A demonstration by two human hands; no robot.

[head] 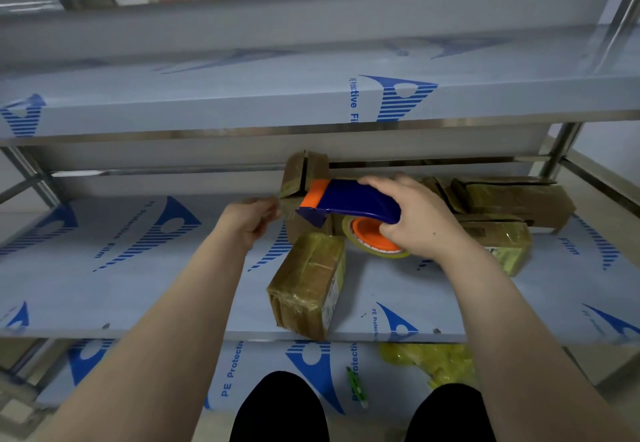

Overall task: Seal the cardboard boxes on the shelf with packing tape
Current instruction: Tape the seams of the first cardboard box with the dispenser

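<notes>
My right hand (419, 218) grips a blue and orange tape dispenser (349, 201) with its tape roll (370, 239) underneath, held over the middle shelf (138, 268). My left hand (251, 221) pinches the free end of clear tape (285, 207) pulled out from the dispenser's front. Just behind stands a cardboard box (304, 173) with its top flaps standing up. A taped box (308, 284) lies in front, near the shelf's front edge. More taped boxes (502, 199) lie to the right, partly hidden by my right hand.
The upper shelf (242, 105) hangs low over the boxes. Steel posts (561, 147) stand at the right and left. On the lower shelf lie a yellow plastic bag (433, 362) and a green cutter (356, 384). My dark-clad knees (280, 410) are below.
</notes>
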